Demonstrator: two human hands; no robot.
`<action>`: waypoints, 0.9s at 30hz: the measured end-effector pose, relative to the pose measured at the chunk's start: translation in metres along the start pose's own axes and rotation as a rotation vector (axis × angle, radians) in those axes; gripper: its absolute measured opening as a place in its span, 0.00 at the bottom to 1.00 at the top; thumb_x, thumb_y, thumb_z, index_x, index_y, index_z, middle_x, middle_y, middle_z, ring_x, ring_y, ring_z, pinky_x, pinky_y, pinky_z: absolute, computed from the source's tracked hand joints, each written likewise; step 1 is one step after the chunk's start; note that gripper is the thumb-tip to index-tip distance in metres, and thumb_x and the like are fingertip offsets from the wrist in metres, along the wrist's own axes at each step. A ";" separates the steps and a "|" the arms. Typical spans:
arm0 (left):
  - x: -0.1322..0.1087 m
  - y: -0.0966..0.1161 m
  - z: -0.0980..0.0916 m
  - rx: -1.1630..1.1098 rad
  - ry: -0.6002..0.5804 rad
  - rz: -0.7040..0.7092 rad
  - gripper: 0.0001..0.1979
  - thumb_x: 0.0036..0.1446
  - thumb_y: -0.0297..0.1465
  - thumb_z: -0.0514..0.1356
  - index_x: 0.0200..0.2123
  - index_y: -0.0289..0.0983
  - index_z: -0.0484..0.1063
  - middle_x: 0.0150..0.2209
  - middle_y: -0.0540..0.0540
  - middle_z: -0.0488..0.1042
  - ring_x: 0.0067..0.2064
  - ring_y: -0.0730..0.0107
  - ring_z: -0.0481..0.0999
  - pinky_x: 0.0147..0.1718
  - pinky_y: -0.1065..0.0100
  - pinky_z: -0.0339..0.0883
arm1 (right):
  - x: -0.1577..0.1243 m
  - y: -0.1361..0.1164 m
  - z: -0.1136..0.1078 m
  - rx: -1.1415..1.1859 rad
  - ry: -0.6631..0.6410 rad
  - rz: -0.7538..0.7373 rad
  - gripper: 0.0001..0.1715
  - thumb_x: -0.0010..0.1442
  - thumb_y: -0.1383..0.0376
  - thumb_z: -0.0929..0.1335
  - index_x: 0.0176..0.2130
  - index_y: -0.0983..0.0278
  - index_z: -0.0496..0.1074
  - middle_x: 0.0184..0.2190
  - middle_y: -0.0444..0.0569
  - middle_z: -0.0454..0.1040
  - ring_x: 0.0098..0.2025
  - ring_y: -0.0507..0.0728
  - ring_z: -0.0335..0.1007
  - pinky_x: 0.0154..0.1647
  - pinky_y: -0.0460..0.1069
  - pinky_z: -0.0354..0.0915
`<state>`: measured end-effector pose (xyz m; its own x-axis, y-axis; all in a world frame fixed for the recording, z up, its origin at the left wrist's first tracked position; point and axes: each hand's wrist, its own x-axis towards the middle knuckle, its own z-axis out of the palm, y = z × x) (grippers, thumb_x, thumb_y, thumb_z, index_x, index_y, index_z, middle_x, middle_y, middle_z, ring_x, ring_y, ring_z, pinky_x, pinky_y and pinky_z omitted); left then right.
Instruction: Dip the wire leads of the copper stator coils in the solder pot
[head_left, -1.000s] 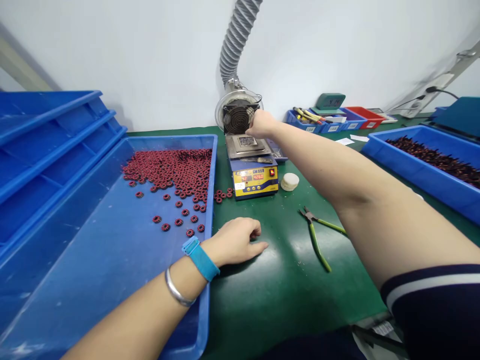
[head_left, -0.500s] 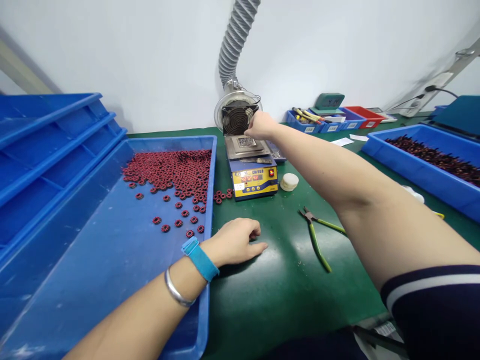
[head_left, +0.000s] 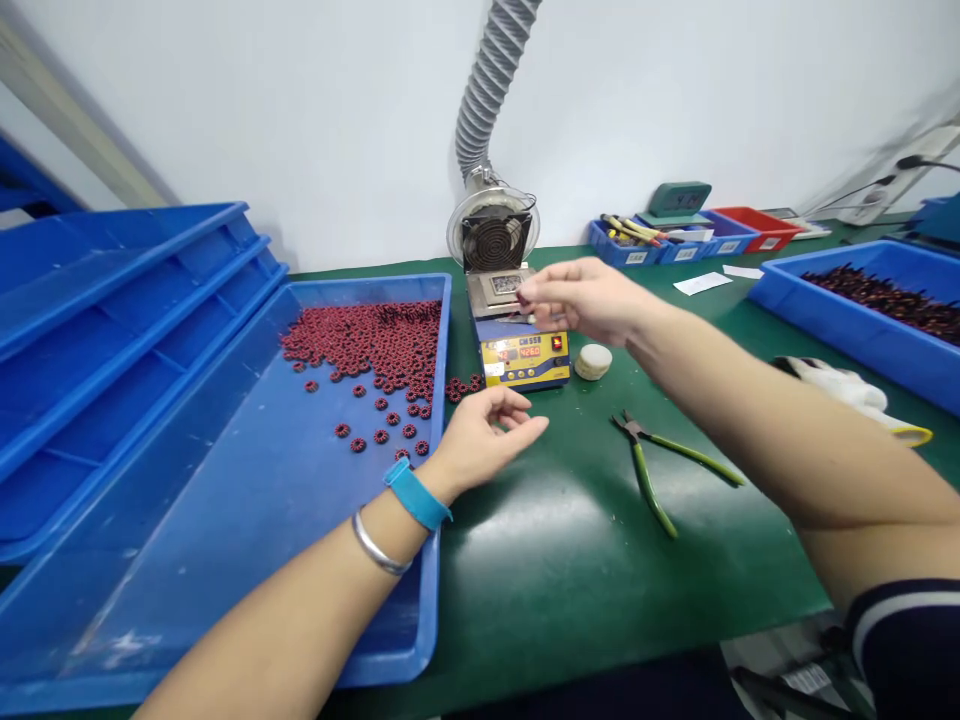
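Observation:
My right hand (head_left: pixel 589 298) pinches a small dark red wound coil core (head_left: pixel 523 297) between thumb and fingertips, in front of a solder pot (head_left: pixel 525 365) with a lit display. Most of the core is hidden by the fingers. My left hand (head_left: pixel 491 430) holds nothing; its fingers are apart, slightly curled, above the green table beside the tray's right rim. Many similar red cores (head_left: pixel 360 340) lie in the large blue tray (head_left: pixel 444 350) on the left. A few more cores (head_left: pixel 459 388) sit on the table between tray and pot.
Green-handled cutters (head_left: pixel 641 455) lie spread on the table (head_left: pixel 555 570), near a round whitish sponge-like piece (head_left: pixel 593 362). Behind the pot stands a fan with a grey duct (head_left: pixel 491 90). A white glove (head_left: pixel 844 390) and another blue tray (head_left: pixel 847 300) are at right; blue trays (head_left: pixel 150 330) are stacked at left.
My right hand has drawn back from over the solder pot, toward me and to the right, with the core in its fingers. My left hand has lifted and opened a little.

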<state>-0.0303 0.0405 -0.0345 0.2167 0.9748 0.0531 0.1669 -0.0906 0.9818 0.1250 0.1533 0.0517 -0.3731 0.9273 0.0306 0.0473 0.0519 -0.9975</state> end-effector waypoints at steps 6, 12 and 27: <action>0.000 0.010 0.000 -0.316 0.112 -0.038 0.25 0.37 0.41 0.73 0.35 0.31 0.71 0.30 0.48 0.74 0.31 0.74 0.73 0.29 0.72 0.67 | -0.074 0.054 0.026 0.110 0.062 -0.136 0.18 0.40 0.60 0.80 0.29 0.64 0.73 0.27 0.46 0.75 0.29 0.53 0.73 0.33 0.49 0.71; -0.004 0.014 0.007 -0.332 0.089 -0.066 0.23 0.36 0.41 0.74 0.29 0.31 0.70 0.24 0.50 0.73 0.25 0.79 0.69 0.26 0.74 0.68 | -0.103 0.090 0.041 -0.210 0.239 -0.647 0.06 0.53 0.69 0.71 0.35 0.63 0.72 0.29 0.45 0.72 0.31 0.53 0.70 0.35 0.50 0.68; 0.006 0.025 -0.053 -0.064 0.224 -0.005 0.22 0.37 0.40 0.73 0.33 0.31 0.74 0.28 0.47 0.76 0.29 0.73 0.75 0.26 0.74 0.68 | -0.106 0.123 0.043 -0.389 0.159 -0.750 0.03 0.59 0.70 0.69 0.36 0.63 0.70 0.32 0.49 0.74 0.34 0.55 0.71 0.37 0.50 0.69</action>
<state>-0.0754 0.0553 0.0000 -0.0046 0.9967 0.0807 0.1047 -0.0798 0.9913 0.1301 0.0455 -0.0767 -0.3001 0.6363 0.7107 0.1649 0.7684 -0.6183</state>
